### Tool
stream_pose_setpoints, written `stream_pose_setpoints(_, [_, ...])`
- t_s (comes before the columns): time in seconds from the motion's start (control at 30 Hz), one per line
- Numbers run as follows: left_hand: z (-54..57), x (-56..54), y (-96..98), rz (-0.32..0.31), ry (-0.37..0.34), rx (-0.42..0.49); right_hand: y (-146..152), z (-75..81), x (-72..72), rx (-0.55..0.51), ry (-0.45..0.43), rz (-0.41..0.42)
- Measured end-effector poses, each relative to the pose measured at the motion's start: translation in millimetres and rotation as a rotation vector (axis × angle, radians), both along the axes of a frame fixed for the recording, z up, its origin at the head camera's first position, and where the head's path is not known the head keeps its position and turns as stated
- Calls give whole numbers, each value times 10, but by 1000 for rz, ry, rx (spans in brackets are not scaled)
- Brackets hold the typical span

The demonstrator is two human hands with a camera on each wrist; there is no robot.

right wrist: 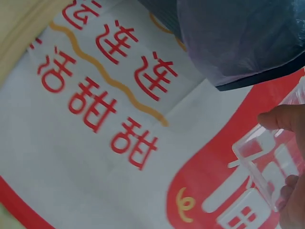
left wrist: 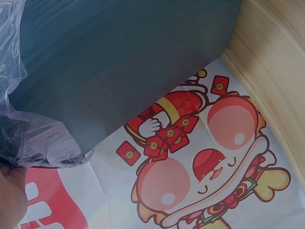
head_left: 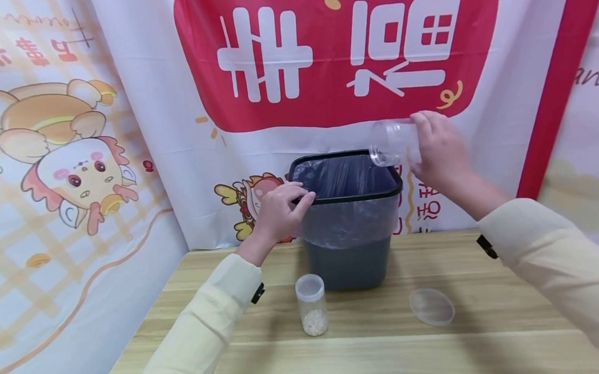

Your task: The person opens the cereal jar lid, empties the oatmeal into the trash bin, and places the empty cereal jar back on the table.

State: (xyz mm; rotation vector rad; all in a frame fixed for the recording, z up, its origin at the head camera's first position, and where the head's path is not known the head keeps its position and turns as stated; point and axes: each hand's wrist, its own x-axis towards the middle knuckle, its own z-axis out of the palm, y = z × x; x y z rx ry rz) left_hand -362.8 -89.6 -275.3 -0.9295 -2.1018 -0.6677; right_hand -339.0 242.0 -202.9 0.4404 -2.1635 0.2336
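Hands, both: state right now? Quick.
Left hand: closed, gripping the bin's black rim at its left side.
Right hand: closed, holding a clear jar tipped sideways above the bin.

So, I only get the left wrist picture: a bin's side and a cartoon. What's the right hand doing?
Observer: The right hand holds a clear jar on its side, near the top of the bin.
Visitor: Anything standing in front of the bin?
Observer: Yes, a second jar, upright, with white bits in its bottom.
Visitor: And off to the right of that?
Observer: A round see-through disc, perhaps a lid, lies flat on the table.
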Motion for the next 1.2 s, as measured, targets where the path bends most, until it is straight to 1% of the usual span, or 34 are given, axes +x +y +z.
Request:
stream_pose_setpoints(0.13, [4,1,7,1,-3,-4,112,-140,35,-138,-108,-1])
stream_pose_setpoints(0.27, [8,6,6,-1,0,-2,202,-291,44,-240,-209,18])
stream_pose_setpoints(0.4, [10,12,1,-1,2,1,265,-450,51,-342,-297,38])
stream_pose_setpoints(0.53, [10,11,3,0,-4,-6,326,-619,99,-467,-384,58])
stream_pose_setpoints(0.63, [13,12,7,-2,-1,-7,371,-744,118,-542,-425,70])
stream_pose_setpoints(0.73, [17,12,8,-4,9,-3,409,-881,110,-584,-457,66])
stream_pose_setpoints(0.83, [17,11,8,-3,15,0,448,-1041,100,-603,-482,53])
stream_pose_setpoints(1.0, [8,2,6,-2,11,-1,513,-1351,80,-637,-519,67])
stream_pose_setpoints(1.2, [-5,-3,1,-3,0,-3,552,-1714,70,-673,-563,64])
